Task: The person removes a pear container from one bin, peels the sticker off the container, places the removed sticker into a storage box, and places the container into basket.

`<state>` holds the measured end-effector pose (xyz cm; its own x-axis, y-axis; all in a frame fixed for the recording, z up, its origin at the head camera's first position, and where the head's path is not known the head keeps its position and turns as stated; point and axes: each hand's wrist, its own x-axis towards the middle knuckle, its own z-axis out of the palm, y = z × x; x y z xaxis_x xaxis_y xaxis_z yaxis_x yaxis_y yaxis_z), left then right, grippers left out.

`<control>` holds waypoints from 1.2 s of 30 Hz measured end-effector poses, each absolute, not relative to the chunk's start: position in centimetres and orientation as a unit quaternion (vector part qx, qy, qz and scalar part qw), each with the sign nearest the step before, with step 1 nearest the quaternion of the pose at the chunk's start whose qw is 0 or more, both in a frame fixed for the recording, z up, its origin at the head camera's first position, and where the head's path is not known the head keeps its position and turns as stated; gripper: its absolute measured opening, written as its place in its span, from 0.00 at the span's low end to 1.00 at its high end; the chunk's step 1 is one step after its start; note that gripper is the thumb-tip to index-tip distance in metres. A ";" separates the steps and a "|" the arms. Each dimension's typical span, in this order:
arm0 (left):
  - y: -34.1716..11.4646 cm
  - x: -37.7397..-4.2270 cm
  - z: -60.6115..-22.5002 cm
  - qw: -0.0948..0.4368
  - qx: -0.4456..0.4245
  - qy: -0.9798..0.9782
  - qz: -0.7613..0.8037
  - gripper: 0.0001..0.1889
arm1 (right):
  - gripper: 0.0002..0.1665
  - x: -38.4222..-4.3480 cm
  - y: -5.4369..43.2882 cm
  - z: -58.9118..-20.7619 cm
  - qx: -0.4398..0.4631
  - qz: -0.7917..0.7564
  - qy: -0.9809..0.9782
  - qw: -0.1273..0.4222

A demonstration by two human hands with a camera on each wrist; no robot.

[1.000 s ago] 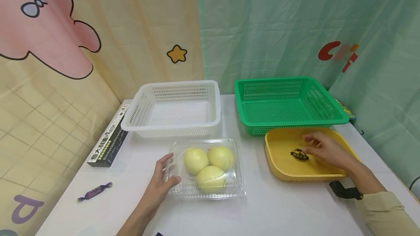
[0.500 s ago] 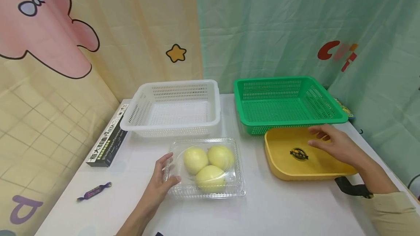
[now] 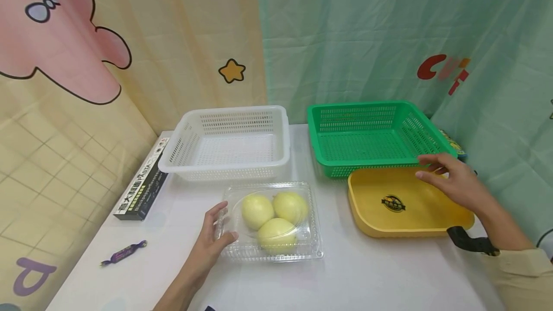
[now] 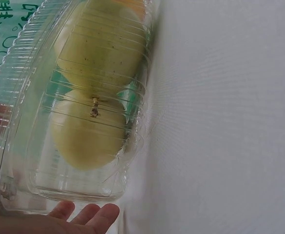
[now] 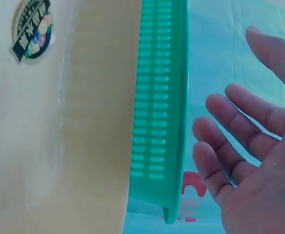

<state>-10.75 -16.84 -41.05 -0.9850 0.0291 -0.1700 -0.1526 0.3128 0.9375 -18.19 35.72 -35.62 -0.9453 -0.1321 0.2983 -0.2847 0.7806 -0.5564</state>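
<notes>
A clear plastic clamshell box (image 3: 317,234) with three yellow-green pears (image 3: 278,234) inside sits closed on the table. My left hand (image 3: 207,244) is at its left end, thumb and fingers spread and touching the rim; in the left wrist view several fingertips (image 4: 105,218) lie along the box's end. Above the right back part of a yellow tray (image 3: 414,217) my right hand (image 3: 460,184) hovers with loosely bent fingers and nothing in them. The right wrist view shows this hand (image 5: 264,131) apart from the tray, whose floor bears a dark round label (image 5: 32,29).
At the back stand a white basket (image 3: 224,174) and, right of it, a green basket (image 3: 384,162) just behind the tray. A black pasta box (image 3: 142,181) lies along the left edge, with a purple-wrapped candy (image 3: 124,252) nearer me. Curtains (image 3: 367,37) enclose the table's back and sides.
My right hand has risen from over the yellow tray's middle and moved right and away toward its back corner. The left hand and the pear box have stayed put.
</notes>
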 end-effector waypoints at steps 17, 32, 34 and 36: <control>-16.9 -10.8 -40.9 0.078 -0.037 0.804 0.589 0.38 | 0.32 -20.5 37.1 -34.2 0.061 0.321 -0.928 0.178; -16.9 -10.8 -41.0 0.078 -0.036 0.799 0.595 0.38 | 0.42 -22.4 38.4 -34.7 0.030 0.319 -0.934 0.160; -16.9 -10.8 -41.0 0.077 -0.035 0.799 0.595 0.38 | 0.43 -22.7 38.5 -34.8 0.027 0.321 -0.934 0.156; -16.9 -10.8 -41.0 0.077 -0.033 0.799 0.595 0.38 | 0.43 -22.9 38.7 -34.9 0.026 0.322 -0.934 0.153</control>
